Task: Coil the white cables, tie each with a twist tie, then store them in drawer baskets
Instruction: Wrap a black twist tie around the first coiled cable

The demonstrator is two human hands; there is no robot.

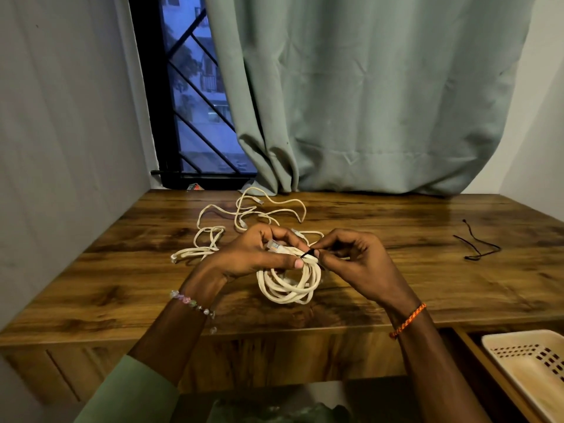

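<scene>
The person is holding a coil (290, 280) of white cable just above the table (396, 285), near its front edge, and the left hand (256, 254) is clamping the top of the loops so that they are not springing apart while the tie goes on. That hand is lying palm-down over the bundle, thumb under, fingers curled round the strands, with a clear plug (274, 246) sticking out from the grip. The right hand (357, 257) is coming in from the opposite side, wrist raised, thumb and forefinger pinched shut on a black tie (309, 254) at the point where it is meeting the coil; this looks to me like the twisting step, though how many turns are on I cannot tell. Behind the hands, loose cable (253, 215) is lying tangled toward the window side, apparently waiting its turn. Spare ties (479, 244) are resting well apart to the right, within reach but clear of the work. At the lower right a drawer (467, 355) is standing open with a cream basket (525, 361) inside, seemingly ready to receive the bundle; nothing visible is lying in it.
</scene>
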